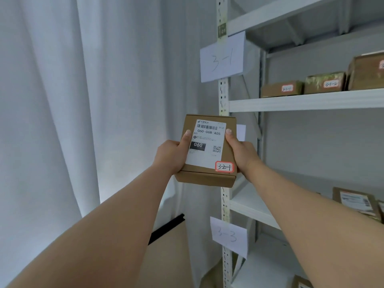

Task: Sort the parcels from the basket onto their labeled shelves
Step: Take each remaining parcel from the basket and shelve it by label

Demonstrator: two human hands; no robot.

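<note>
A small brown cardboard parcel [207, 175] is held up in front of the shelf post, label facing me. Its white shipping label reads 060-06B-A05, and a red-edged sticker [224, 167] at its lower right reads 3-2-1. My left hand [172, 154] grips the parcel's left edge, thumb on the label. My right hand [241, 150] grips the right edge, thumb on top. The white metal shelving [307, 100] stands to the right, with paper signs 3-1 [222, 59] and 3-3 [228, 235] on its post.
Three brown parcels [324, 84] stand on the upper shelf, stickered 3-1-1 and 3-1-2. Another parcel [355, 202] lies on the middle shelf at right, and one [301, 282] on the bottom shelf. White curtains [83, 100] hang at left. A brown carton with a black strip [166, 231] sits low.
</note>
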